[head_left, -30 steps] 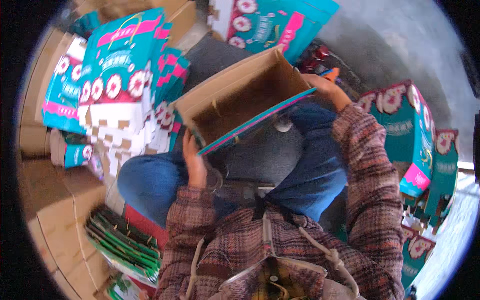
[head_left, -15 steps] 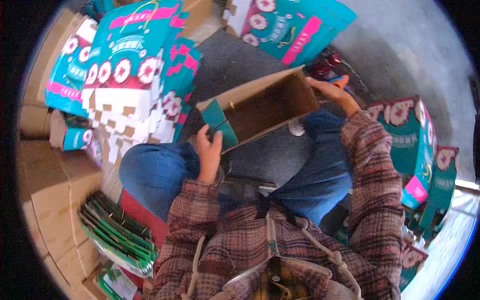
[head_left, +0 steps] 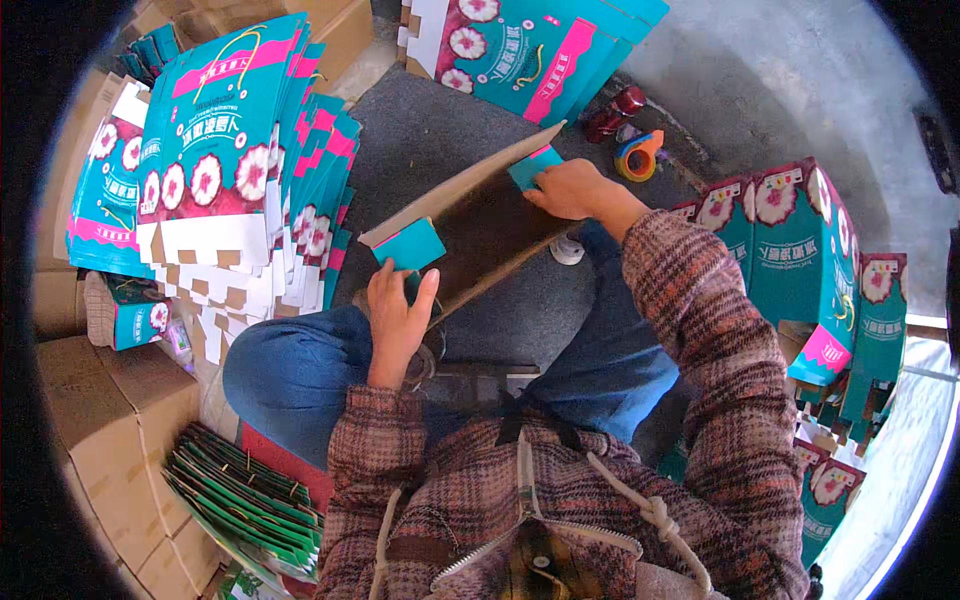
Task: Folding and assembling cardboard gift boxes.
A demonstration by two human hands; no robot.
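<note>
An open cardboard box, brown inside with teal end flaps, lies tilted between my knees. My left hand grips its near left end, thumb and fingers on either side of the end wall. A teal flap leans inward just beyond those fingertips. At the far right end, my right hand has its fingers bent over another teal flap, pressing it toward the inside. Part of the right fingertips is hidden against the flap.
Flattened teal cartons are stacked at the left. Another flat stack lies at the far side. Orange tape sits beyond my right hand. Folded boxes stand at the right. Green folded bags and brown cartons are at lower left.
My right hand has moved from the box's outer right corner onto the right end flap, which now shows folded inward. The left hand stays at the left end. The whole view has shifted slightly.
</note>
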